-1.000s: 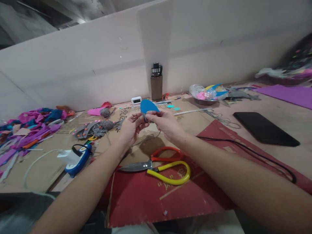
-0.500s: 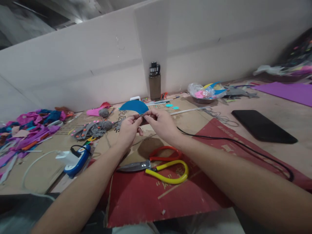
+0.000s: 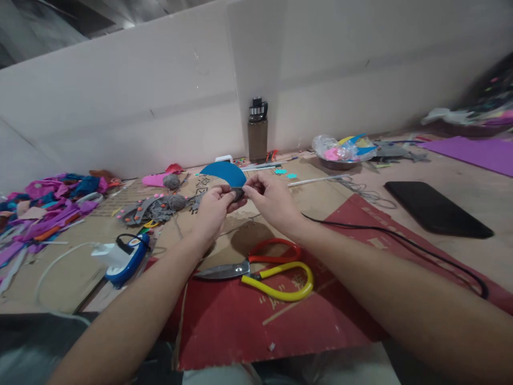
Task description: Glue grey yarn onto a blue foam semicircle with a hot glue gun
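Note:
Above the cardboard, both my hands meet around a small dark grey piece (image 3: 238, 193), whose kind I cannot make out. Fingers and thumb of my left hand (image 3: 217, 207) pinch it from the left. My right hand (image 3: 270, 200) grips its right edge between thumb and fingertips. Just behind them lies a curved blue sheet (image 3: 225, 173). Scissors (image 3: 256, 270) with one red and one yellow handle rest on the red part of the cardboard (image 3: 224, 331), below my hands.
A bottle (image 3: 257, 136) stands against the wall. To the right are a black phone (image 3: 436, 208), a black cable (image 3: 385, 230) and a bowl (image 3: 340, 163) of wrapped pieces. On the left lie coloured scraps (image 3: 60, 214), grey yarn-like pieces (image 3: 152, 209) and a blue power strip (image 3: 130, 262).
The dark grey piece now shows between my fingers, where it was mostly hidden before. My hands have tilted slightly apart, and the whole view has shifted a little.

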{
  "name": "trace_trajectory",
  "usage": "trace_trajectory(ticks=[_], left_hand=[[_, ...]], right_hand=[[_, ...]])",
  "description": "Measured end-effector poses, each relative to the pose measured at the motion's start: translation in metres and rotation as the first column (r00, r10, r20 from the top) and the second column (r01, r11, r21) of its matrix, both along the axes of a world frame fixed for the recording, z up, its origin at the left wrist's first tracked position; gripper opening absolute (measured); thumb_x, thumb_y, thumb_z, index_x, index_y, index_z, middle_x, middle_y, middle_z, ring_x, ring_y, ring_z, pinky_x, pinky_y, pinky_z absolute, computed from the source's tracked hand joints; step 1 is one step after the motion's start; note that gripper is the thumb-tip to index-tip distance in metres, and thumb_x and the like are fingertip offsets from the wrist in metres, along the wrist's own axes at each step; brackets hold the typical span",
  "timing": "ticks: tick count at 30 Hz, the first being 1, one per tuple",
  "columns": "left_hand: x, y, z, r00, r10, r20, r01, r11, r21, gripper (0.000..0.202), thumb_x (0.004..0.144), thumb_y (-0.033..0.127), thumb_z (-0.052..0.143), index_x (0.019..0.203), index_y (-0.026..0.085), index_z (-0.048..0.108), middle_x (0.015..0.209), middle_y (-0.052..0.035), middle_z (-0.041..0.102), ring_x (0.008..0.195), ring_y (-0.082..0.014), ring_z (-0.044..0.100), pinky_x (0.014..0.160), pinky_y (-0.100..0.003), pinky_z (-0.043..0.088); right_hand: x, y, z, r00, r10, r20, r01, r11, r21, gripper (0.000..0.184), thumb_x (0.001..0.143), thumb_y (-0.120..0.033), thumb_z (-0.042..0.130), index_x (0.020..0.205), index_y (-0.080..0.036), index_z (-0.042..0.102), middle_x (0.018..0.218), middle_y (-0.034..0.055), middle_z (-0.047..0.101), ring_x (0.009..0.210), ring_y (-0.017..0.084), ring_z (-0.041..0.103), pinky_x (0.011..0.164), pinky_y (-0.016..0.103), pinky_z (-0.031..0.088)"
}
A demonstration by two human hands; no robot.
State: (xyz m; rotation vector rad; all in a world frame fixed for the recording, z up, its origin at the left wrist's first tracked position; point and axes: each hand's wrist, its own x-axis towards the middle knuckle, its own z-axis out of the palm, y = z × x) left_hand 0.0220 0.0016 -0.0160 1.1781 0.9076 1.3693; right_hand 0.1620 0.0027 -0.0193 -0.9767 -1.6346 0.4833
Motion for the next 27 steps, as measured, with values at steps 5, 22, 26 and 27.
trace_trajectory(ticks=[5, 22, 26, 27], left_hand=[[0.002, -0.004, 0.003, 0.998, 0.001, 0.069, 0.000, 1.000, -0.010, 0.017, 0.067, 0.010, 0.065, 0.075, 0.015, 0.052, 0.080, -0.0032, 0.067, 0.083, -0.0160, 0.066, 0.084, -0.035, 0.054], [-0.008, -0.002, 0.010, 0.996, 0.077, 0.034, -0.077, 0.997, -0.005, 0.021, 0.069, 0.025, 0.069, 0.080, 0.017, 0.053, 0.079, -0.0011, 0.067, 0.073, -0.0147, 0.067, 0.044, -0.017, 0.047], [-0.011, -0.001, 0.010, 0.998, 0.062, 0.028, -0.062, 0.998, -0.007, 0.022, 0.069, 0.026, 0.068, 0.080, 0.018, 0.051, 0.083, -0.0025, 0.068, 0.075, -0.0166, 0.068, 0.040, -0.015, 0.043], [-0.010, -0.001, 0.009, 0.998, 0.061, 0.031, -0.060, 0.998, -0.006, 0.022, 0.069, 0.025, 0.068, 0.080, 0.018, 0.051, 0.082, -0.0022, 0.068, 0.076, -0.0166, 0.068, 0.041, -0.016, 0.044]], right_hand=[[0.002, 0.003, -0.001, 0.999, -0.008, -0.046, 0.006, 0.999, -0.043, 0.008, 0.079, -0.025, 0.052, 0.076, -0.018, 0.056, 0.065, -0.0016, 0.056, 0.059, 0.011, 0.048, 0.057, 0.025, 0.036], [-0.002, -0.002, -0.004, 0.998, 0.065, 0.022, -0.064, 0.997, -0.043, 0.014, 0.085, -0.028, 0.048, 0.077, -0.018, 0.055, 0.070, -0.0010, 0.056, 0.065, 0.012, 0.049, 0.062, 0.025, 0.035], [-0.002, -0.002, -0.003, 0.999, 0.044, 0.017, -0.043, 0.997, -0.060, 0.016, 0.084, -0.030, 0.048, 0.075, -0.018, 0.055, 0.066, -0.0022, 0.053, 0.062, 0.011, 0.045, 0.059, 0.025, 0.033], [-0.002, -0.002, -0.002, 0.999, 0.036, 0.007, -0.036, 0.998, -0.057, 0.015, 0.083, -0.030, 0.049, 0.075, -0.019, 0.055, 0.063, -0.0029, 0.051, 0.059, 0.011, 0.044, 0.058, 0.025, 0.032]])
